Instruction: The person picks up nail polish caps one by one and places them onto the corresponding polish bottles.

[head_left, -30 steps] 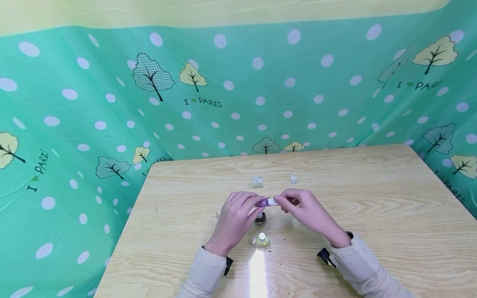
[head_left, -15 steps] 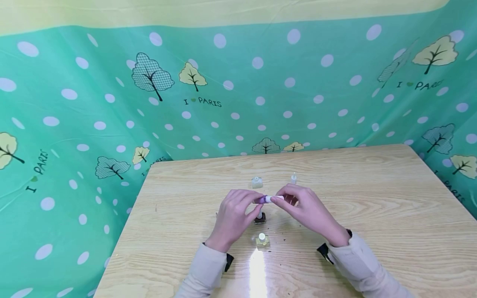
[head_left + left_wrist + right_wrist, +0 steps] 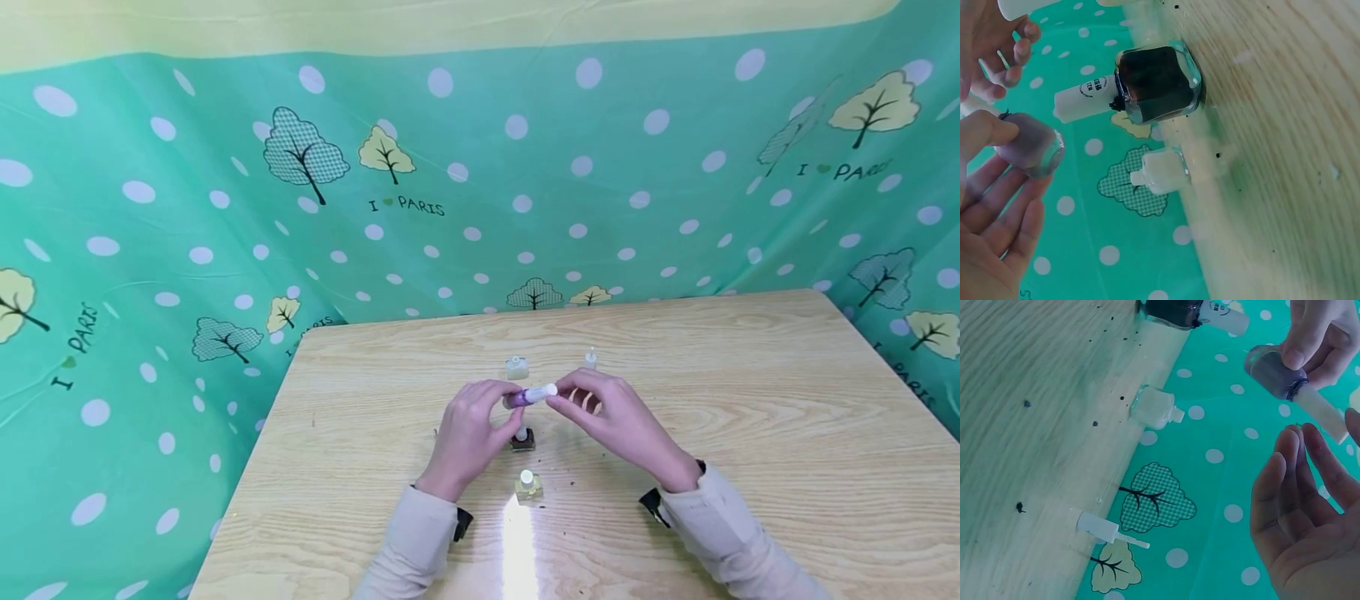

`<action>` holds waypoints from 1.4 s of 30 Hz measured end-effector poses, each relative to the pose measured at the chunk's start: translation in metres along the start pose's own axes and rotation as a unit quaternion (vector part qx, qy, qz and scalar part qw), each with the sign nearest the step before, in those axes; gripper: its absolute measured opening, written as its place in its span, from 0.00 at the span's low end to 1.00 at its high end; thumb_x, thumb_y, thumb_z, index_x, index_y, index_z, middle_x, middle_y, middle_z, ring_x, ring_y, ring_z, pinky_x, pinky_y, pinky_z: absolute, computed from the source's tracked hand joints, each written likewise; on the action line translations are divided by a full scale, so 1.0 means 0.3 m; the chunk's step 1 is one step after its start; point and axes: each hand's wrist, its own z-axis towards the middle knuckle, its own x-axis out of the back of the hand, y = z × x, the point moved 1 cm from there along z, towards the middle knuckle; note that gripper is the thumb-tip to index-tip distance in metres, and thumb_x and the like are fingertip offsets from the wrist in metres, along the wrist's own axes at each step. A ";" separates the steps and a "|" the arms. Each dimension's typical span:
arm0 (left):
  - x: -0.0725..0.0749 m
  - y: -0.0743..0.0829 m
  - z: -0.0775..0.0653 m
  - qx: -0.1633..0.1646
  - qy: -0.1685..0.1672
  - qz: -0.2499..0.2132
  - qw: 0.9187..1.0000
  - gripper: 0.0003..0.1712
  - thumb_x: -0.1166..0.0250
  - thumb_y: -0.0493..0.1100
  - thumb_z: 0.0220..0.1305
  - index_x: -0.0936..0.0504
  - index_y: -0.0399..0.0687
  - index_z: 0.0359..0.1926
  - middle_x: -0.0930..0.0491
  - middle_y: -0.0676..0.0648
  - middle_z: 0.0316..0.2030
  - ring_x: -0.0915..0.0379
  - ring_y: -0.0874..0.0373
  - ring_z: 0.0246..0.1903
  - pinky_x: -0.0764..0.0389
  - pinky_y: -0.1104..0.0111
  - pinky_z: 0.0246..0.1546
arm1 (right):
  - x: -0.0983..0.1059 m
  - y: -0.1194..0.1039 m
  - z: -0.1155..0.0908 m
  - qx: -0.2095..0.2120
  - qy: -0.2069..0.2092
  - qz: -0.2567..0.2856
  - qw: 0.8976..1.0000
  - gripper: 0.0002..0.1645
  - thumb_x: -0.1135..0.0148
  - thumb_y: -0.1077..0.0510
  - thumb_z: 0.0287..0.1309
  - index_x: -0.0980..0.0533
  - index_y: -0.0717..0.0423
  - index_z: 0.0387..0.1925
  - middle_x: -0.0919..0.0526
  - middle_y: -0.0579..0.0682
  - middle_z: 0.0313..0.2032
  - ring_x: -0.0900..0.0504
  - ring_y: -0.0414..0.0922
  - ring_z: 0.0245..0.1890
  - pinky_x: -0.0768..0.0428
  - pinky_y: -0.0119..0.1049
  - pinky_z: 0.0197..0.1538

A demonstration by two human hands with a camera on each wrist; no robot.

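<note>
My left hand point(image 3: 467, 433) pinches a purple nail polish bottle point(image 3: 1272, 372) between thumb and fingers, above the table. Its white cap point(image 3: 1321, 412) is on and points toward my right hand point(image 3: 628, 427). That hand's fingers are loosely bent beside the cap end and hold nothing; the right wrist view shows a gap between them and the cap. Below the hands stands a dark nail polish bottle point(image 3: 1157, 84) with a white cap. Behind them an uncapped whitish bottle point(image 3: 1152, 407) stands upright, its neck bare. A white brush cap point(image 3: 1097, 526) stands to its right, brush upward.
Nearest me on the wooden table point(image 3: 337, 483) stands a pale yellow polish bottle point(image 3: 528, 488) with a white cap. Small dark specks point(image 3: 1020, 507) are scattered on the tabletop. A green dotted cloth point(image 3: 480, 183) hangs behind the table and along its sides.
My right fingers have come off the white cap they were pinching. In my left hand the purple bottle has tilted, its cap end turning upward. Both hands rose slightly.
</note>
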 end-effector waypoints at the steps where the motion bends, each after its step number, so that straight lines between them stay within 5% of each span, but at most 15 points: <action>1: -0.001 -0.003 -0.002 0.009 -0.003 -0.004 1.000 0.13 0.26 0.37 0.55 0.15 0.47 0.43 0.13 0.53 0.37 0.17 0.60 0.38 0.17 0.67 0.45 | -0.001 0.004 0.000 0.001 0.000 -0.001 1.000 0.10 0.36 0.45 0.64 0.18 0.45 0.38 0.20 0.36 0.30 0.23 0.36 0.30 0.20 0.30 0.33; 9: -0.015 -0.039 -0.017 0.092 -0.036 -0.041 0.994 0.14 0.27 0.38 0.56 0.16 0.45 0.44 0.14 0.50 0.39 0.17 0.60 0.40 0.16 0.69 0.47 | -0.013 0.040 0.005 -0.002 -0.003 -0.027 1.000 0.12 0.38 0.43 0.65 0.18 0.45 0.39 0.19 0.36 0.33 0.22 0.35 0.31 0.20 0.29 0.35; 18: -0.041 -0.086 -0.024 0.183 -0.108 -0.084 0.973 0.12 0.29 0.39 0.59 0.16 0.46 0.45 0.14 0.50 0.41 0.16 0.58 0.44 0.17 0.67 0.51 | -0.027 0.085 0.009 -0.018 -0.012 -0.053 0.998 0.13 0.36 0.44 0.64 0.18 0.47 0.40 0.20 0.37 0.33 0.23 0.35 0.32 0.20 0.29 0.35; 34: -0.084 -0.154 -0.021 0.279 -0.177 -0.170 0.929 0.12 0.32 0.38 0.63 0.18 0.41 0.47 0.14 0.45 0.45 0.16 0.52 0.47 0.17 0.70 0.49 | -0.033 0.155 0.024 -0.031 -0.027 -0.058 0.997 0.14 0.35 0.49 0.64 0.18 0.54 0.42 0.18 0.41 0.33 0.22 0.37 0.33 0.19 0.29 0.36; 42: -0.092 -0.169 -0.024 0.287 -0.177 -0.188 0.922 0.13 0.32 0.35 0.62 0.20 0.37 0.47 0.16 0.39 0.46 0.16 0.48 0.47 0.16 0.68 0.48 | -0.028 0.179 0.029 -0.044 -0.029 -0.068 0.996 0.15 0.34 0.50 0.63 0.18 0.56 0.44 0.18 0.41 0.33 0.22 0.37 0.33 0.19 0.30 0.37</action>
